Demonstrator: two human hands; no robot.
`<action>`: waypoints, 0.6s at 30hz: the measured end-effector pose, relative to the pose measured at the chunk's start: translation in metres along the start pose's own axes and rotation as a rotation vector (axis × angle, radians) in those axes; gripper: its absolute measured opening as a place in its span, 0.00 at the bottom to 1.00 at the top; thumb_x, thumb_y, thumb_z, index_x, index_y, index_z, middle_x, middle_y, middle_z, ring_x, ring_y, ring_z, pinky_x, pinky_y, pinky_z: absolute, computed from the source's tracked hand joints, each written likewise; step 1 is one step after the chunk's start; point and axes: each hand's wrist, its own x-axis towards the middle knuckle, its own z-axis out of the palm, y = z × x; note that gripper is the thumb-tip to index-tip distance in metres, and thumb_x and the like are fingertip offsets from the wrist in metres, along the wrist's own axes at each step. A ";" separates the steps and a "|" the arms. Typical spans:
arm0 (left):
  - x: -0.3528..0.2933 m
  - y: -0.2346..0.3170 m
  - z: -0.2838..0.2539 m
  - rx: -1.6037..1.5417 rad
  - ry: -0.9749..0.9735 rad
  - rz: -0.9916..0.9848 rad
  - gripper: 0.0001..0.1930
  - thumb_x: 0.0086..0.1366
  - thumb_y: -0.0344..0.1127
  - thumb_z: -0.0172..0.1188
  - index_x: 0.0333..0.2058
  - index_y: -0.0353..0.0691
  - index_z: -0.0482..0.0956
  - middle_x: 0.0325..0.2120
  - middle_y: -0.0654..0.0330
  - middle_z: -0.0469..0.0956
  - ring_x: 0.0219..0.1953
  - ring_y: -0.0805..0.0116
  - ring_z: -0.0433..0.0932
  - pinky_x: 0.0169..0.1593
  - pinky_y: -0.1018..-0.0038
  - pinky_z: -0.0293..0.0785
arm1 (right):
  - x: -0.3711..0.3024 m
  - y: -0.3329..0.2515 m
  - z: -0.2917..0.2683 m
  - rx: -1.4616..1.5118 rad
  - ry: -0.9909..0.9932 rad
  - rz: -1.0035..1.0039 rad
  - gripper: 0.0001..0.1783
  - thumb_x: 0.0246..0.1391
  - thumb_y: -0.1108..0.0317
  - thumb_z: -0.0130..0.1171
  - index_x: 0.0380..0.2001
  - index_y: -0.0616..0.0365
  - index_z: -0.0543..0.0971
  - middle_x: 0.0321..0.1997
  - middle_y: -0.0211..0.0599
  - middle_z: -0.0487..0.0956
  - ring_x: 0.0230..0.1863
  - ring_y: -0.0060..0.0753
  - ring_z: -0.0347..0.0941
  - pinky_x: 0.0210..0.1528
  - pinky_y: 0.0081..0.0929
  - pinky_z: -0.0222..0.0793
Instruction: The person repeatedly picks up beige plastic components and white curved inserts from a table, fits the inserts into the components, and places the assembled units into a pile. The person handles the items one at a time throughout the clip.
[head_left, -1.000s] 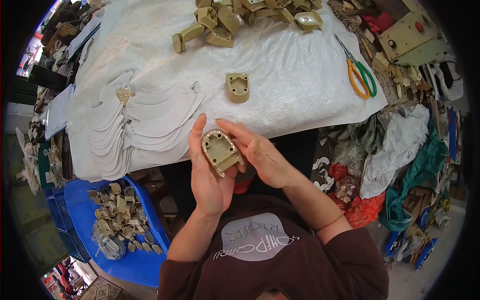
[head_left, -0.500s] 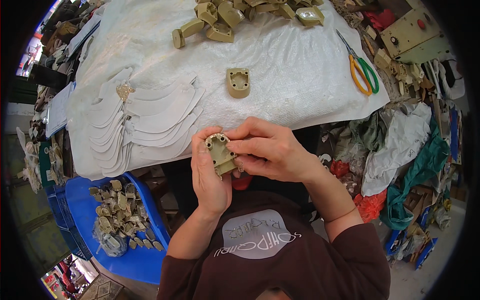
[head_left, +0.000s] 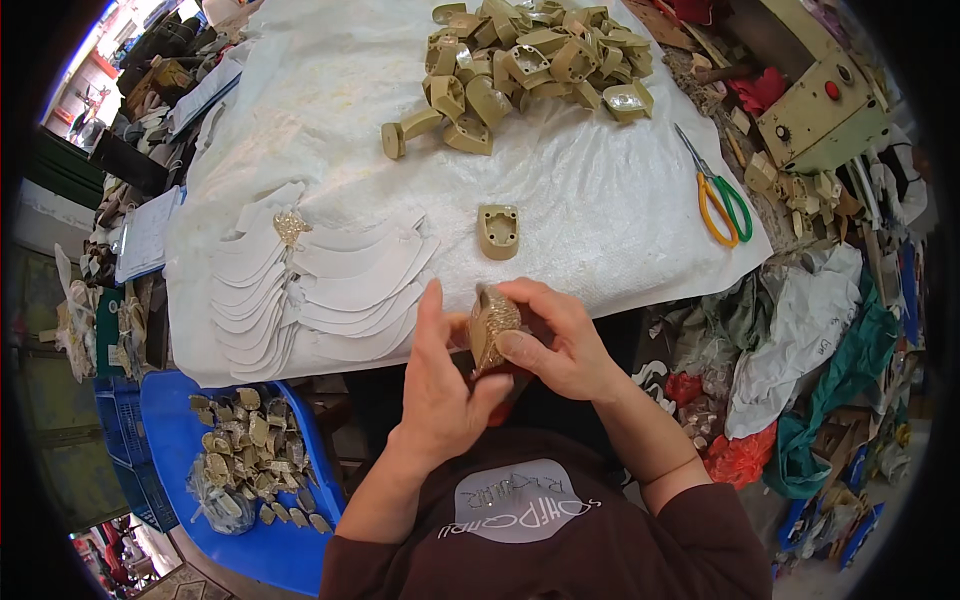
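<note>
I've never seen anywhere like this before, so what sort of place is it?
Most likely a small workshop: a pile of beige molded pieces and fanned white cutouts lie on a covered table, with scissors on its right side.

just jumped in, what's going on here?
A person is handling a glittery block at the near edge of a white sheet. The right hand grips it, thumb on the glittery side; the left hand is at its other side, contact partly hidden. A plain block stands alone just beyond, with a pile of them farther back. White pieces lie fanned out to the left; scissors lie to the right.
</note>
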 end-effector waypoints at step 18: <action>0.009 0.019 -0.011 0.024 -0.051 -0.186 0.26 0.40 0.23 0.68 0.41 0.36 0.71 0.26 0.59 0.70 0.22 0.70 0.70 0.28 0.76 0.70 | 0.004 -0.008 -0.011 -0.149 -0.092 0.237 0.11 0.60 0.64 0.52 0.32 0.62 0.76 0.27 0.23 0.74 0.27 0.14 0.64 0.30 0.16 0.63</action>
